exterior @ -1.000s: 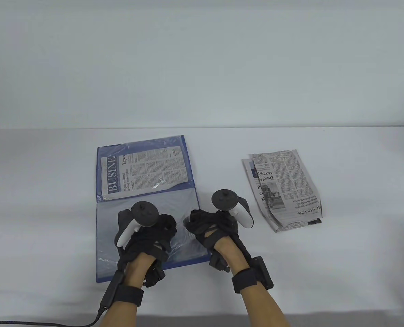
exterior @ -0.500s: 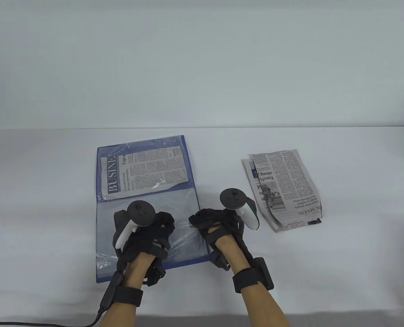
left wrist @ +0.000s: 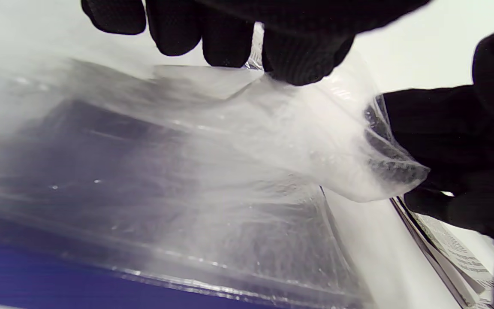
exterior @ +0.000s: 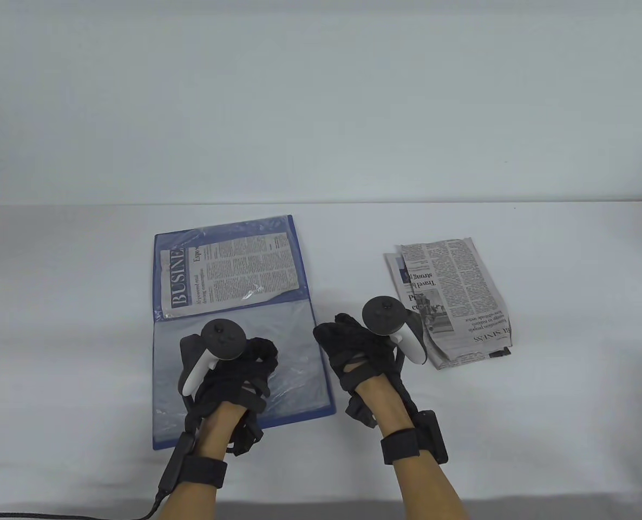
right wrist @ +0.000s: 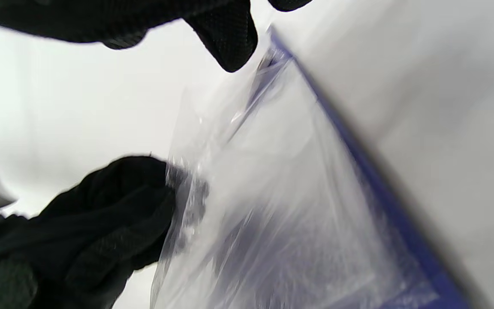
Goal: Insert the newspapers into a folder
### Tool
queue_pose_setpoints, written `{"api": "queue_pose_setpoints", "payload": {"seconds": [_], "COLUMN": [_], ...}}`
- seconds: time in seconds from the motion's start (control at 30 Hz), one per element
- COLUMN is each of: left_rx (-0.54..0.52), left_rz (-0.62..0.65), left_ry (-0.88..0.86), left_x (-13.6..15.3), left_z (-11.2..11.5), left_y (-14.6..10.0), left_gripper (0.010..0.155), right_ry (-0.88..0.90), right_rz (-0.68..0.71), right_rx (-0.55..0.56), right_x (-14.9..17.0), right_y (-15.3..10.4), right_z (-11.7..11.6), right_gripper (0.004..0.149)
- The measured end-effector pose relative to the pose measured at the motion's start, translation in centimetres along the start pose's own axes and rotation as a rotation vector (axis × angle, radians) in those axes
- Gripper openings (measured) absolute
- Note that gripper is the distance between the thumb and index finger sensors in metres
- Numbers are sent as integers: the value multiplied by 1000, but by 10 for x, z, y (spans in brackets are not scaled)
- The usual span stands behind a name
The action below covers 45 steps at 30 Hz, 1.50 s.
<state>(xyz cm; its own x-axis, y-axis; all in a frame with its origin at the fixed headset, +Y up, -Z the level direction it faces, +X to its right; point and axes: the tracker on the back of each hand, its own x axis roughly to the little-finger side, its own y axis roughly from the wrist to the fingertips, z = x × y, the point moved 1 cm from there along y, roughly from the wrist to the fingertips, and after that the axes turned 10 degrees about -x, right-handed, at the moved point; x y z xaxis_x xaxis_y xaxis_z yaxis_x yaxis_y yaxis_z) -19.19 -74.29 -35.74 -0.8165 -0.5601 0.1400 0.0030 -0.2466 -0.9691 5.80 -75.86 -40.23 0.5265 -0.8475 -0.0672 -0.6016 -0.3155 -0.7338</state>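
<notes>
Holding the clear sleeve [exterior: 294, 379] up with my left hand [exterior: 234, 368], I keep my right hand [exterior: 361, 346] empty, fingers loose. The blue folder [exterior: 310, 303] lies behind, the newspapers [exterior: 451, 298] farther right. The thin sleeve could slip shut.

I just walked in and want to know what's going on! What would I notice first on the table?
First, the open blue folder on the left of the table, with a newspaper page already under its far plastic sleeve. The left hand pinches the near clear sleeve, while the right hand sits just beside the folder. A pile of folded newspapers waits on the right.
</notes>
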Motion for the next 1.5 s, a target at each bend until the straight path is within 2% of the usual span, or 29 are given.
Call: {"api": "queue_pose_setpoints", "payload": {"seconds": [0.1,0.2,0.3,0.43,0.5,0.6,0.7,0.73,0.8,0.83,0.9,0.97,1.0,1.07,1.1,1.2,1.23,1.27,1.33,1.37,1.5], "left_rx": [-14,-54,-51,-130,-153,-130,-110,-105,-102,-102,-98,-88,-83,-75,-70,-72,-74,-76,-78,-75,-62], "left_rz": [4,-6,-9,-15,-13,5,8,10,11,13,13,12,10,8,9,10,10,6,-7,-7,6], "left_ry": [-8,-40,-47,-71,-98,-115,-113,-107,-100,-100,-104,-104,-101,-97,-95,-99,-104,-106,-104,-102,-97], "left_x": [1,4,5,4,3,1,1,1,0,0,0,-1,-1,-1,0,1,1,2,2,2,2], "left_z": [-2,-7,-8,-12,-14,-12,-9,-8,-8,-8,-7,-5,-4,-3,-3,-5,-6,-6,-7,-7,-7], "left_y": [-1,-2,-2,-6,-8,-7,-6,-6,-6,-6,-5,-4,-4,-3,-3,-4,-4,-5,-5,-4,-5], "left_gripper": [40,40,40,40,41,41,41,41,41,41,41,41,41,41,41,41,41,41,41,41,41], "right_ry": [-70,-229,-266,-247,-233,-169,-47,3,-18,-80,-176,-254,-234,-132,-54,85,131,110,2,-30,-102], "right_rz": [-57,-223,-222,-238,-218,-143,-11,31,-9,-77,-219,-494,-676,-874,-894,-908,-847,-873,-902,-922,-919], "right_rx": [-140,-273,-279,-289,-301,-305,-192,-117,27,111,235,404,500,605,611,561,579,605,535,537,678], "right_x": [2,6,6,9,11,11,4,1,5,13,31,65,85,112,140,181,178,173,163,160,149], "right_y": [12,20,22,19,18,15,4,-4,-23,-37,-58,-92,-113,-139,-151,-163,-162,-162,-156,-154,-159], "right_z": [-18,-34,-34,-30,-27,-20,4,20,53,74,101,128,137,139,139,134,135,139,146,146,140], "right_gripper": [76,80,76,74,74,72,71,71,70,70,73,79,80,85,88,89,85,79,67,65,51]}}
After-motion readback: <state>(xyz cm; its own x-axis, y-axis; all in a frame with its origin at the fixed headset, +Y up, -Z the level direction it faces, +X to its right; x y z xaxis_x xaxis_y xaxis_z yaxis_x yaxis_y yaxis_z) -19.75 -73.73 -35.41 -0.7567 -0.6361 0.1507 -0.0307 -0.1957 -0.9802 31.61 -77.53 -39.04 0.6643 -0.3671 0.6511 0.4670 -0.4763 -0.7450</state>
